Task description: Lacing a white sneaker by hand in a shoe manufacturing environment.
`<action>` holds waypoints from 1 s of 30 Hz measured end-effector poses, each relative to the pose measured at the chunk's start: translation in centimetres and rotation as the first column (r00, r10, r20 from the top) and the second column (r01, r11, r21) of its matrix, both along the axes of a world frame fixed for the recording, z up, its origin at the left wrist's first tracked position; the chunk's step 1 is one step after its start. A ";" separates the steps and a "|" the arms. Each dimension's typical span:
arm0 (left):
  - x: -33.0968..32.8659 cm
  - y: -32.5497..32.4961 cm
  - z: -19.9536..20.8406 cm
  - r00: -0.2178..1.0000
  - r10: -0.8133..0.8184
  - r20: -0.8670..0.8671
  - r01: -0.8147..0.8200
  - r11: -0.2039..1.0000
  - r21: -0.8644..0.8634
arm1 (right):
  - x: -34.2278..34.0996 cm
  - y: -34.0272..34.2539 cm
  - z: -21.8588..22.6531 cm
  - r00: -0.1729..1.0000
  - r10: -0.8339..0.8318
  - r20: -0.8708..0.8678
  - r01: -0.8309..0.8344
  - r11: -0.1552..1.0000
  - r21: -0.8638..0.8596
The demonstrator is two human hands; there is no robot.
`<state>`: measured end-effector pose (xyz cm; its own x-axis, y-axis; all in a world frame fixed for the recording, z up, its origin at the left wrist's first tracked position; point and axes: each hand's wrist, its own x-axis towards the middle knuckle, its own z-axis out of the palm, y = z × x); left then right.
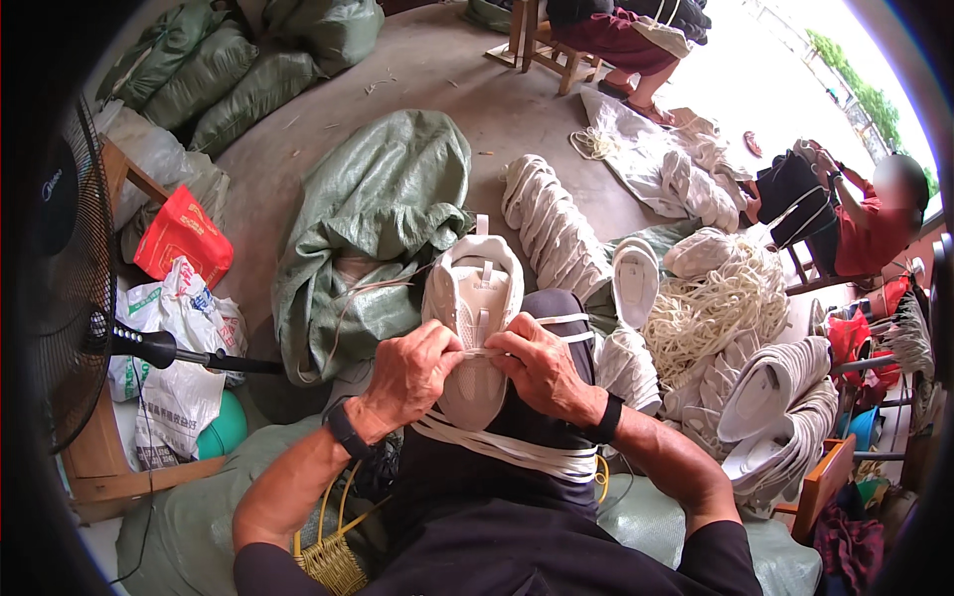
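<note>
A pale beige-white sneaker rests on my thigh, heel away from me and toe toward me. At the lower end of its tongue opening, my left hand pinches from the left side. Opposite it, my right hand pinches from the right, thumb and finger together. A thin pale shoelace runs across the shoe between the two pinches; its ends are hidden by my fingers. Below the toe, a bundle of white laces lies across my dark-clothed lap. More white strands loop around my right knee.
A green woven sack stands ahead left. Stacked pale shoes, a heap of laces and more shoes lie to the right. A fan is at left. A co-worker sits far right; another person sits at the back.
</note>
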<state>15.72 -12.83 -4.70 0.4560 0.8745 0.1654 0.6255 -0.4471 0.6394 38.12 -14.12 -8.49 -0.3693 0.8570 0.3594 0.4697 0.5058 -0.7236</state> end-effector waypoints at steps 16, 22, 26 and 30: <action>0.1 0.0 -2.9 0.943 0.139 0.303 -0.057 0.963 -0.265 | 3.1 1.5 2.9 0.855 -0.029 0.518 -0.176 0.923 0.342; 0.7 -0.6 -2.0 0.958 0.111 0.263 -0.045 0.969 -0.244 | 3.9 0.5 3.0 0.810 -0.072 0.582 -0.171 0.921 0.351; 0.8 -1.0 -1.1 0.969 0.152 0.196 -0.109 0.971 -0.212 | 5.8 0.9 3.3 0.794 -0.114 0.597 -0.130 0.928 0.350; 1.4 -0.7 -0.5 0.965 0.141 0.223 -0.119 0.987 -0.110 | 8.0 1.5 2.6 0.824 -0.317 0.469 0.085 0.888 0.452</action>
<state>17.12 -13.52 -5.16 0.2970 0.9404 0.1654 0.5057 -0.3019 0.8082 46.16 -12.65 -5.91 -0.4331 0.7583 0.4872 0.8349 0.5412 -0.1003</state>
